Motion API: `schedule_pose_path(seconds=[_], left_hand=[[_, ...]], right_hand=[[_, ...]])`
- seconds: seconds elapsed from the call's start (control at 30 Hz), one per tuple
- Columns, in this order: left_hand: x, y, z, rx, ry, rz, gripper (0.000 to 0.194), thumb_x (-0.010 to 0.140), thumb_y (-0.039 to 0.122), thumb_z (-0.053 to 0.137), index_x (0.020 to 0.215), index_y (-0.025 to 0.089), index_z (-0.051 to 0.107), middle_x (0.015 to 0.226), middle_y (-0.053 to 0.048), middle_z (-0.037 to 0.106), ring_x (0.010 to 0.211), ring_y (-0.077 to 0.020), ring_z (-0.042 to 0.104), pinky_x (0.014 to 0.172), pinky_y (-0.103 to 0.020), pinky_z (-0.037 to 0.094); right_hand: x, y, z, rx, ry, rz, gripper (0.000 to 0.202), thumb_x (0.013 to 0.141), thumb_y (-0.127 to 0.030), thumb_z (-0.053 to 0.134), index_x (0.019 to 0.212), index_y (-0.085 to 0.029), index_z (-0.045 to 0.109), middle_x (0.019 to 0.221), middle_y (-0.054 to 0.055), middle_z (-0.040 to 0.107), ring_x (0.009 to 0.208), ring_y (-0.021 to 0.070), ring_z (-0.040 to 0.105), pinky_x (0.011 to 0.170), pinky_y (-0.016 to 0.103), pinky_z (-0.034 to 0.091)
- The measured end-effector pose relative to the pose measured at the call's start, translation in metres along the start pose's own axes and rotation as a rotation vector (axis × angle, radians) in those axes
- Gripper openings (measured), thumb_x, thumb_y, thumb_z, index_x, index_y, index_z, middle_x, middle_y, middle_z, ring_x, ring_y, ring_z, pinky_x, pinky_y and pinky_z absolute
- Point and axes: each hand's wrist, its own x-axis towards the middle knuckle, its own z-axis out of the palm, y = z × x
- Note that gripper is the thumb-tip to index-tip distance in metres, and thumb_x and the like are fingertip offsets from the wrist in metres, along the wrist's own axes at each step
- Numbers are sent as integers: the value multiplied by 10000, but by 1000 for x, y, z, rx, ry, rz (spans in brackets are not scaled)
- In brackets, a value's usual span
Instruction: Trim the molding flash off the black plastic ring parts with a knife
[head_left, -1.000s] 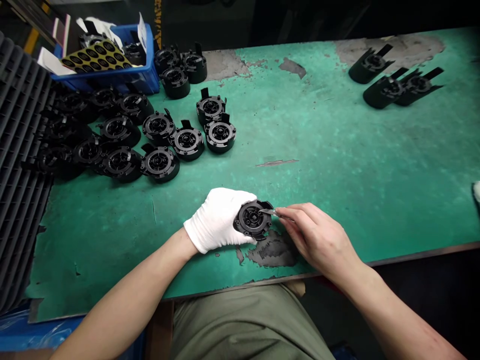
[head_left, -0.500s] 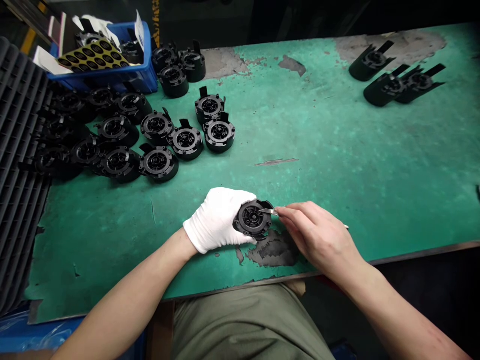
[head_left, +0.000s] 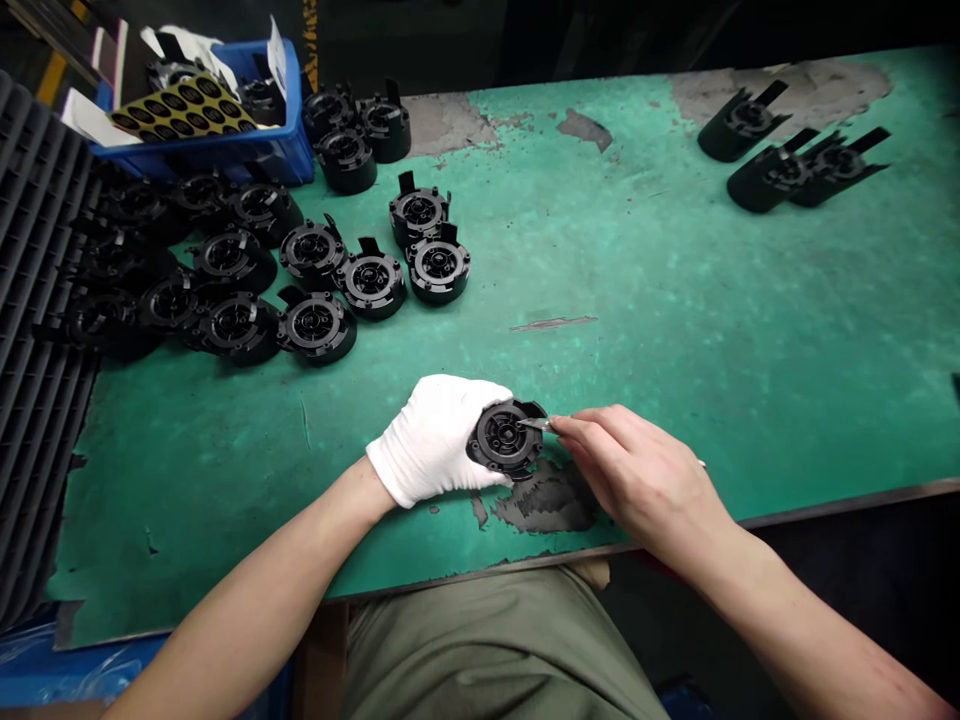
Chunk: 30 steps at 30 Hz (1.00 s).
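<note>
My left hand (head_left: pixel 442 440), in a white glove, is closed around a round black plastic housing (head_left: pixel 504 440) near the front of the bench. The housing's ribbed inner face points up toward me. My bare right hand (head_left: pixel 637 465) grips a thin metal blade, seemingly a craft knife (head_left: pixel 536 425), from the right. Its pointed tip lies over the inner ring of the housing; whether it touches the plastic I cannot tell. Most of the knife's handle is hidden inside my fingers.
Several similar black housings (head_left: pixel 319 325) stand at the left of the green bench (head_left: pixel 637 290). Behind them is a blue bin (head_left: pixel 300 150) with a sheet of round black stickers (head_left: pixel 184 108). More black housings (head_left: pixel 761 180) sit at the far right. A grey ribbed panel (head_left: pixel 34 350) borders the left.
My right hand and the knife have shifted very slightly. The left hand keeps the housing in the same place.
</note>
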Motion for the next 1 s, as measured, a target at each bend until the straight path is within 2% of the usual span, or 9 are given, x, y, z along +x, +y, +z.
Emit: schedule_pose_path(seconds=[0.23,0.37,0.77,1.0], left_hand=[[1,-1,-1,-22,-11,0,583,871,695,825,1177,207,738,1058,-93,824,997,-338,823,917,-436,607],[0,-2,0,1,20,20,574,873,710,810,1142,208,738,1112,-112,832,1021,-359,829,914,-456,620],[1,1,0,61,48,41,538,859,700,805,1074,211,738,1125,-129,836,992,-363,839,864,-450,642],[0,1,-1,40,22,16,560,868,698,806,1145,216,742,1105,-109,831,1004,-357,831,895,-450,631]], right_hand=[[-8,-3,5,57,27,89,239,1062,-105,663,1297,-149,660,1085,102,733,909,211,678,772,324,534],[-10,-5,7,78,32,102,241,1053,-95,670,1289,-144,664,1099,106,733,923,212,688,801,326,545],[-3,0,3,65,11,47,223,1077,-112,647,1297,-148,646,1083,93,739,898,199,669,776,318,538],[-2,9,5,59,-6,-16,256,1053,-73,665,1300,-139,655,1103,95,745,901,200,643,775,328,510]])
